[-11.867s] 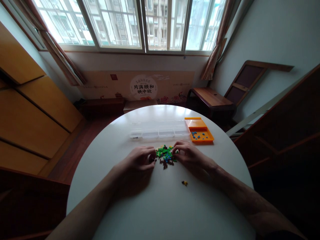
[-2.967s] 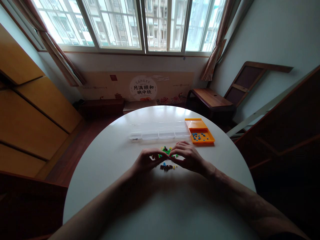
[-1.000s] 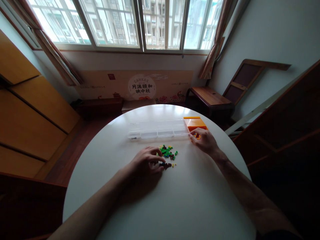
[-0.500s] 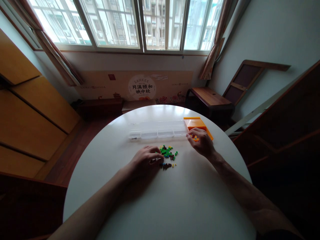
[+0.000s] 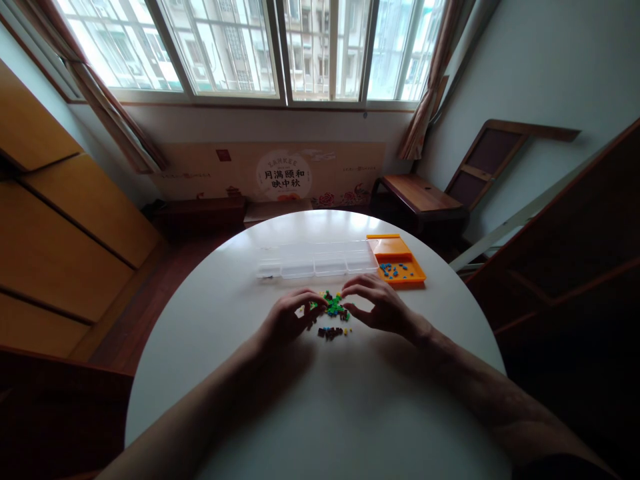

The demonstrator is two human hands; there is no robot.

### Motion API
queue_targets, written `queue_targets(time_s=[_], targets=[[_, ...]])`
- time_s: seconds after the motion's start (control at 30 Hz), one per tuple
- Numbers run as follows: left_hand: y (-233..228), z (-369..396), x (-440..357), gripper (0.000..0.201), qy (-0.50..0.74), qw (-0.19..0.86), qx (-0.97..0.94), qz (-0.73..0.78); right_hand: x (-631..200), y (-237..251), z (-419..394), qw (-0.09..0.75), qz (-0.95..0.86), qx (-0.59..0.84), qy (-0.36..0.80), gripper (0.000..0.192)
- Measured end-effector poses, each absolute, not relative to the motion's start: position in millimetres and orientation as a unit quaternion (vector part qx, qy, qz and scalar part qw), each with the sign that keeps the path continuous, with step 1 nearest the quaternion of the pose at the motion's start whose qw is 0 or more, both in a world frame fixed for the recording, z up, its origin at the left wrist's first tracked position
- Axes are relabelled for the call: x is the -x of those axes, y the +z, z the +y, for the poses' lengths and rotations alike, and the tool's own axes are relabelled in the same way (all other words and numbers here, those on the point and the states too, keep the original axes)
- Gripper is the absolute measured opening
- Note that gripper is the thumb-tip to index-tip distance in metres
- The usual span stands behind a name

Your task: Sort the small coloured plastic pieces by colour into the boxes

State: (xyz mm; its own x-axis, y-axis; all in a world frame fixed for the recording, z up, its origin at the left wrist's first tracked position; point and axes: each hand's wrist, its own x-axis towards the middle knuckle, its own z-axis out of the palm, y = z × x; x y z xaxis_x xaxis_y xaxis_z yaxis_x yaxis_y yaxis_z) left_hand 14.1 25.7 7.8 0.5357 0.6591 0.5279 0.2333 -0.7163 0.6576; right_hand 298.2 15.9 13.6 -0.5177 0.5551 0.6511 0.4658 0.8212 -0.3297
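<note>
Both at the small pile of bricks [image 5: 333,312] in the middle of the white table [image 5: 320,413]. Left hand [image 5: 289,320] curled, fingertips on the pile's left edge. Right hand [image 5: 376,308] curled, fingertips at its right edge; any brick held cannot be told. Behind: clear box [image 5: 320,260], orange tray [image 5: 400,265] with blue bricks.

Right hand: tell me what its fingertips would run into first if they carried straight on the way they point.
The right hand points left, so it would likely meet the pile of small bricks first, then the left hand beyond. Depth is hard to judge.
</note>
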Motion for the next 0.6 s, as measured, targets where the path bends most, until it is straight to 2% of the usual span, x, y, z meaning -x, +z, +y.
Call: queue_targets(time_s=[0.23, 0.6], targets=[[9, 17, -23, 0.019, 0.405, 0.414, -0.768, 0.273, -287, 10, 15, 0.381, -0.892, 0.241, 0.043, 0.020], [7, 20, -24, 0.030, 0.401, 0.418, -0.761, 0.292, -286, 3, 18, 0.402, -0.889, 0.219, 0.011, 0.005]])
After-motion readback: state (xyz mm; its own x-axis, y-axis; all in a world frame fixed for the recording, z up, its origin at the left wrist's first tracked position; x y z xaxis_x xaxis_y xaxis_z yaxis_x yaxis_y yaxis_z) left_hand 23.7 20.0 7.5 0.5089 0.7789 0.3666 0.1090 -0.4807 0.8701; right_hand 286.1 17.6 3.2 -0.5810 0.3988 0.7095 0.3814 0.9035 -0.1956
